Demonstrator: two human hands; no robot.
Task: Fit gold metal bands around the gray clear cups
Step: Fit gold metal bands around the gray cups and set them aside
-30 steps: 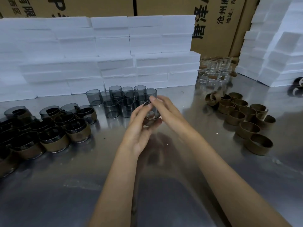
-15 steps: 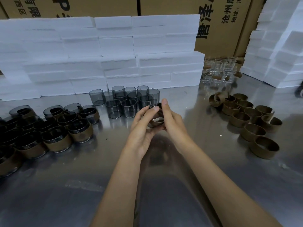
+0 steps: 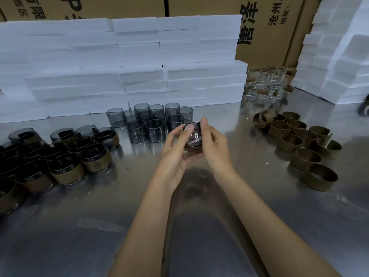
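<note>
Both hands, left hand (image 3: pixel 175 154) and right hand (image 3: pixel 214 148), grip one smoky gray clear plastic cup (image 3: pixel 192 137) between them above the steel surface (image 3: pixel 199 236). It has tipped base-up since a moment ago, its thin gold metal band (image 3: pixel 192 149) seemingly seated.

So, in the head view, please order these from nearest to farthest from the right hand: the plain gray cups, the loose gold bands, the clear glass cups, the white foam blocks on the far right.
Measured from the right hand:
1. Plain gray cups, just behind and left of it.
2. Loose gold bands, on the table to its right.
3. Clear glass cups, at the back right.
4. White foam blocks, far right corner.
</note>
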